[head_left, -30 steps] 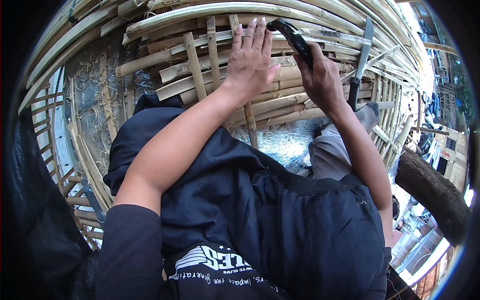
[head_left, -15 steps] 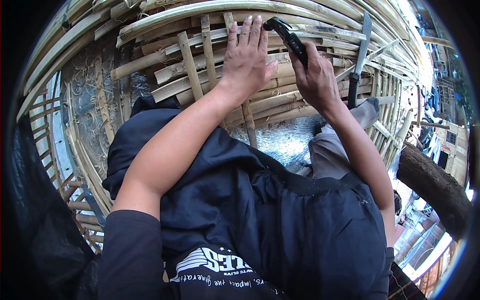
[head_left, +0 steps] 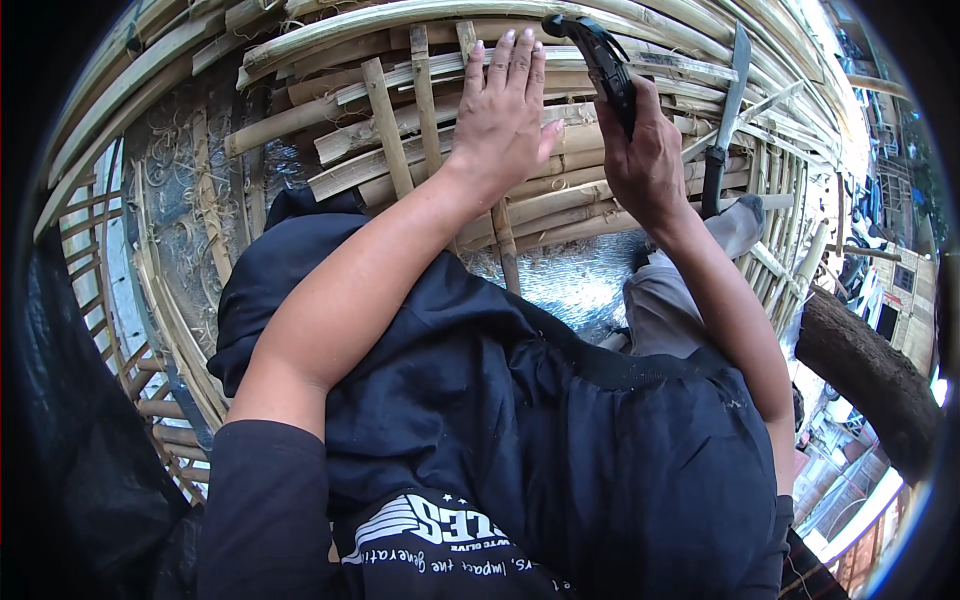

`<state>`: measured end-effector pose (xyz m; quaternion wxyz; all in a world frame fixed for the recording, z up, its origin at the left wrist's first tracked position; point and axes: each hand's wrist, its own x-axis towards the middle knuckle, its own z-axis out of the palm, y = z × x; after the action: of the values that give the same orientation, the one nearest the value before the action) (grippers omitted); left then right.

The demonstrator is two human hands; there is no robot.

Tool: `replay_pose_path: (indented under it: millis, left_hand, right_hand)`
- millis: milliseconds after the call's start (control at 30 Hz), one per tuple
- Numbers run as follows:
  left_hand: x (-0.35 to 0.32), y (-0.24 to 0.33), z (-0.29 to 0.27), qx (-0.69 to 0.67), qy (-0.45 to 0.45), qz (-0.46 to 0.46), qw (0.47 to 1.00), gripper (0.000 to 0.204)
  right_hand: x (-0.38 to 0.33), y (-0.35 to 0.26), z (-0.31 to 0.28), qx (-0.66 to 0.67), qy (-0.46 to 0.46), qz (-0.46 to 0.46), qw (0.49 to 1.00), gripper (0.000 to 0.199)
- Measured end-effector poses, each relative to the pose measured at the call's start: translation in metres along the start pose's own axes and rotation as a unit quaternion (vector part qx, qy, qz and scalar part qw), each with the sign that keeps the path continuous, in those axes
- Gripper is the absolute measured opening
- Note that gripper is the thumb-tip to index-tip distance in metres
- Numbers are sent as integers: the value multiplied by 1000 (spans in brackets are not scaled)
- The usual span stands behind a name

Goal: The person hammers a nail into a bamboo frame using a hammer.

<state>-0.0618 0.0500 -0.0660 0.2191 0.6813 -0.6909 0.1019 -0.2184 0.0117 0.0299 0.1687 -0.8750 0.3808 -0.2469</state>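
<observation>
- Left hand (head_left: 500, 135) lies flat, gripping nothing, on the bamboo slats (head_left: 585, 140).
- Right hand (head_left: 648, 155) is closed round the black hammer (head_left: 607, 72), its head near the left fingertips.
- Advisably, pressure stays even and fingers clear.

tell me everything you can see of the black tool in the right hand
The black tool is slim and slightly curved, with a rounded end; it looks like metal or hard plastic. The right hand grips its lower part, hiding some of it. It slants up and to the left over the bamboo strips, its rounded end near the left hand. Whether it touches the bamboo cannot be told.
</observation>
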Motion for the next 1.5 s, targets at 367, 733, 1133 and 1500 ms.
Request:
replay_pose_path:
  millis: [367, 733, 1133, 1500]
  left_hand:
    - [1, 2, 1, 8, -21, -3, 1000, 85]
    - [-1, 2, -1, 3, -27, 4, 1000, 85]
    - [-1, 0, 1, 20, -25, 3, 999, 83]
    - [-2, -2, 1, 20, -15, 0, 1000, 85]
  right_hand:
    - [-5, 10, 1, -42, -28, -1, 999, 26]
    - [-5, 13, 3, -104, -70, -7, 992, 23]
    - [1, -4, -3, -12, 7, -37, 999, 25]
    - [-3, 2, 5, -40, -3, -34, 999, 27]
